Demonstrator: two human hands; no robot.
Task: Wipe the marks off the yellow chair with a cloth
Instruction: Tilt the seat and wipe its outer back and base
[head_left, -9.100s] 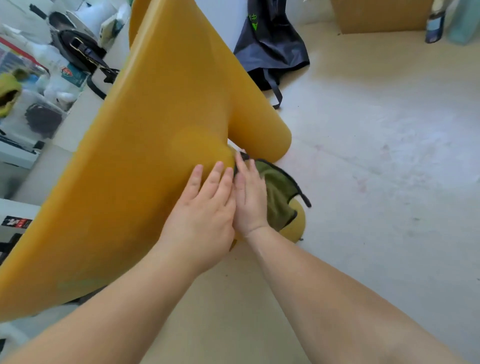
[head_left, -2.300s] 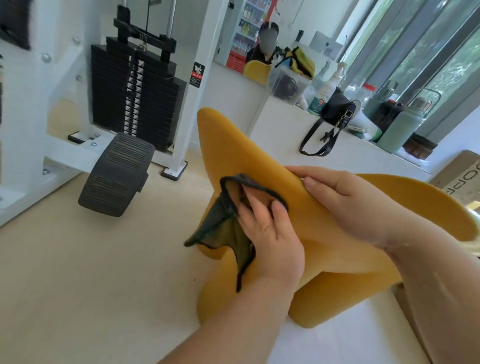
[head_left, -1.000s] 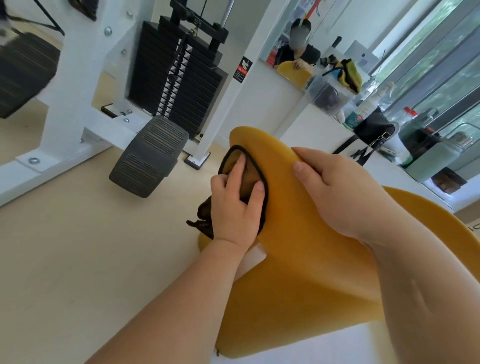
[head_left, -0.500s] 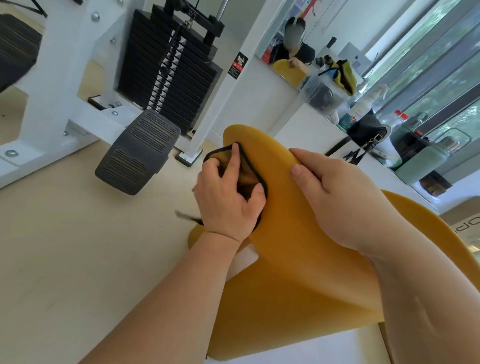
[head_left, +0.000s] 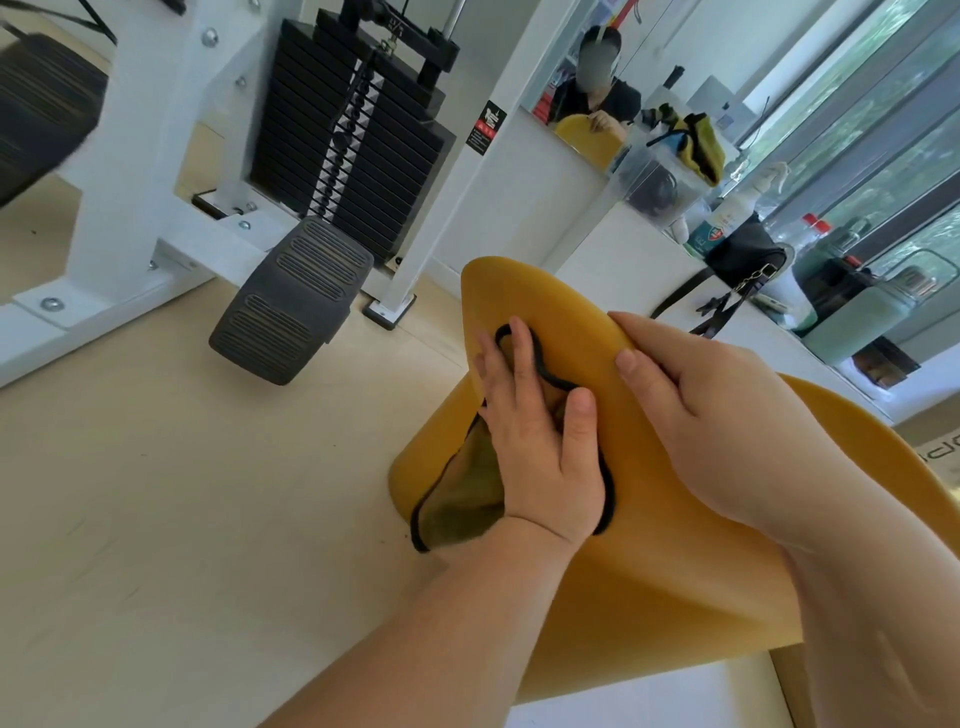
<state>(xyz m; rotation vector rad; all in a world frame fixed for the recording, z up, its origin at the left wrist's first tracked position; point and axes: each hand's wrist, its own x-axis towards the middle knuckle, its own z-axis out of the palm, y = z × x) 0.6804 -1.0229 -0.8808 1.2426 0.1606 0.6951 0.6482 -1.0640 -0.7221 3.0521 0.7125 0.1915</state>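
Yellow chair sits tilted on the pale floor, head view. Left hand lies flat, fingers extended, pressing the olive cloth onto the chair's face near its rounded end. Right hand grasps the chair's top edge, fingers wrapped over it, thumb on the near face; black weight stack behind.

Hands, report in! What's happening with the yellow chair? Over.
Left hand pressing cloth flat on yellow chair. Right hand gripping chair's edge. Nothing in the way.
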